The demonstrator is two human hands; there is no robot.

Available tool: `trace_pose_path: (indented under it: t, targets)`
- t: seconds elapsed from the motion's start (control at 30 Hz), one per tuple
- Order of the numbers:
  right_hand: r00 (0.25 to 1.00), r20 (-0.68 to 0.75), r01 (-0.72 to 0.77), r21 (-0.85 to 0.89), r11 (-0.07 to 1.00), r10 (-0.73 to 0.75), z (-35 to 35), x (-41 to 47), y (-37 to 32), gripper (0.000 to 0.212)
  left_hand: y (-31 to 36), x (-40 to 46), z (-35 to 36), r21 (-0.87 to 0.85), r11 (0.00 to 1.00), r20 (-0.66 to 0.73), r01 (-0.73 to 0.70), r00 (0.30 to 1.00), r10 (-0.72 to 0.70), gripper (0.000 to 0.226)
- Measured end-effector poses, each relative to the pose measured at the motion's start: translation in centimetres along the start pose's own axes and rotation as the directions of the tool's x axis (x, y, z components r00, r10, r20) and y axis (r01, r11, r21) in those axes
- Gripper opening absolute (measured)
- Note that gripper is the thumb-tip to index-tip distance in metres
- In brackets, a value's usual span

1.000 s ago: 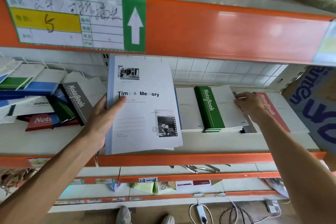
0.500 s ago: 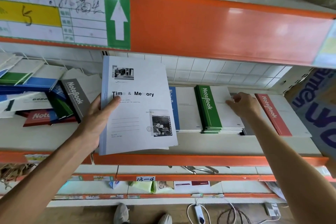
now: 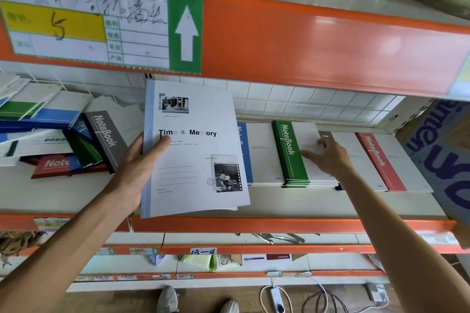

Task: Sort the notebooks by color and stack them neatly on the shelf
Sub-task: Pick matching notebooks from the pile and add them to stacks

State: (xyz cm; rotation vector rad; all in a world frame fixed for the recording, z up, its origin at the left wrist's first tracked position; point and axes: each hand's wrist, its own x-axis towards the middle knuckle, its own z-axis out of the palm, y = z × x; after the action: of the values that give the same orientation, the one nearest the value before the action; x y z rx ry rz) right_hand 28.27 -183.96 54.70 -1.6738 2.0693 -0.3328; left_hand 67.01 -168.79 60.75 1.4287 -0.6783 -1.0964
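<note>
Left hand (image 3: 137, 168) grips white notebooks (image 3: 195, 150) upright over the shelf (image 3: 279, 204), right hand (image 3: 328, 152) flat, fingers spread, on the green stack (image 3: 292, 157) between blue stack (image 3: 244, 152) and red notebook (image 3: 379, 160); mixed pile (image 3: 58, 140) far left.

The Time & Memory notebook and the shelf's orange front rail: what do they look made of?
Time & Memory notebook: thin matte paper or card with a printed cover; the bottom corner curls and layers splay in the left hand. Orange rail: probably painted metal, since the beam above shows a glossy sheen; hard to confirm.
</note>
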Motion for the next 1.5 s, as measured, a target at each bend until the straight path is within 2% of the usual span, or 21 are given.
trace_pose_path:
  t: [0.13, 0.2, 0.27, 0.33, 0.4, 0.5, 0.57, 0.63, 0.67, 0.73, 0.8, 0.83, 0.9, 1.0, 1.07, 1.13, 1.2, 1.23, 1.33, 1.4, 1.5]
  targets:
    - [0.984, -0.138, 0.109, -0.049, 0.993, -0.115, 0.1, -2.0, -1.8, 0.064, 0.1, 0.0, -0.6, -0.012, 1.0, -0.006, 0.014, 1.0, -0.014, 0.031]
    - [0.971, -0.141, 0.206, 0.103, 0.973, -0.191, 0.7, -4.4, -4.3, 0.053, 0.1, 0.0, -1.0, -0.005, 1.0, -0.01, 0.02, 1.0, -0.02, 0.037]
    - [0.967, 0.043, 0.218, 0.376, 0.901, -0.252, 2.3, -7.5, -7.4, 0.044, 0.1, 0.0, -1.3, 0.001, 1.0, -0.009, 0.017, 1.0, -0.017, 0.034]
    - [0.928, 0.27, 0.004, 0.68, 0.733, -0.255, 4.2, -10.4, -10.5, 0.042, 0.0, -0.1, -1.6, 0.006, 1.0, -0.006, 0.015, 1.0, -0.015, 0.023]
    - [0.874, 0.42, -0.212, 0.783, 0.585, -0.244, 5.3, -12.3, -12.7, 0.041, 0.0, -0.2, -2.1, 0.021, 0.999, 0.013, 0.026, 1.0, -0.026, 0.022]
    - [0.867, 0.414, -0.236, 0.831, 0.504, -0.277, 6.7, -13.8, -14.2, 0.036, -0.4, -0.3, -3.0, 0.053, 0.998, 0.069, 0.018, 0.997, -0.022, 0.03]
    - [0.907, 0.328, -0.128, 0.812, 0.569, -0.264, 8.0, -14.9, -14.5, 0.038, -0.9, -0.4, -3.9, 0.065, 0.998, 0.04, 0.013, 0.999, -0.015, 0.026]
    - [0.929, 0.248, 0.034, 0.681, 0.731, -0.275, 9.6, -16.3, -14.6, 0.044, -1.5, -0.6, -4.9, 0.073, 0.997, 0.01, 0.033, 0.999, -0.033, 0.022]
    - [0.928, 0.265, 0.037, 0.635, 0.771, -0.263, 10.3, -17.1, -14.7, 0.049, -1.8, -0.6, -5.5, 0.082, 0.996, 0.013, 0.029, 0.999, -0.03, 0.021]
    - [0.891, 0.393, -0.089, 0.642, 0.762, -0.227, 11.7, -18.4, -14.7, 0.067, -2.1, -0.6, -6.7, 0.089, 0.995, 0.01, 0.046, 0.999, -0.047, 0.02]
    - [0.82, 0.52, -0.238, 0.691, 0.682, -0.24, 12.9, -19.6, -14.8, 0.07, -2.2, -0.5, -8.0, 0.093, 0.994, 0.026, 0.063, 0.997, -0.066, 0.021]
    - [0.801, 0.549, -0.293, 0.709, 0.642, -0.24, 13.2, -20.1, -15.0, 0.065, -2.0, -0.6, -8.4, 0.107, 0.992, 0.047, 0.07, 0.996, -0.075, 0.021]
    - [0.819, 0.535, -0.342, 0.745, 0.573, -0.208, 13.4, -20.5, -15.2, 0.049, -2.4, -0.1, -9.1, 0.172, 0.981, 0.066, 0.088, 0.993, -0.101, 0.017]
    - [0.889, 0.432, -0.265, 0.753, 0.602, -0.149, 13.1, -20.2, -15.0, 0.02, -3.6, 0.6, -8.9, 0.287, 0.948, 0.125, 0.137, 0.976, -0.179, 0.009]
    - [0.944, 0.312, -0.139, 0.665, 0.734, -0.104, 13.2, -19.3, -14.0, 0.013, -4.9, 1.2, -8.3, 0.413, 0.886, 0.156, 0.21, 0.943, -0.296, 0.034]
    - [0.978, 0.189, -0.018, 0.487, 0.873, -0.085, 12.8, -18.3, -13.6, 0.014, -5.7, 1.6, -8.0, 0.552, 0.811, 0.219, 0.194, 0.904, -0.366, 0.058]
    - [0.987, 0.137, 0.025, 0.392, 0.92, -0.085, 12.1, -17.5, -13.8, 0.014, -6.2, 2.1, -7.6, 0.61, 0.776, 0.247, 0.161, 0.892, -0.38, 0.083]
    - [0.988, 0.126, 0.034, 0.375, 0.926, -0.087, 11.9, -17.1, -14.1, 0.015, -6.0, 2.2, -7.4, 0.642, 0.755, 0.242, 0.132, 0.9, -0.363, 0.084]
    - [0.993, 0.093, 0.041, 0.337, 0.941, -0.077, 11.6, -15.9, -14.9, 0.017, -5.2, 2.3, -7.1, 0.719, 0.695, 0.245, -0.019, 0.943, -0.227, 0.049]
    - [0.995, 0.067, 0.046, 0.306, 0.951, -0.07, 11.3, -15.3, -15.2, 0.018, -4.8, 2.6, -7.2, 0.747, 0.658, 0.267, -0.101, 0.951, -0.157, 0.039]
    - [0.996, 0.044, 0.063, 0.289, 0.955, -0.079, 10.2, -14.9, -15.7, 0.017, -3.9, 2.7, -7.4, 0.706, 0.697, 0.303, -0.123, 0.943, -0.139, 0.033]
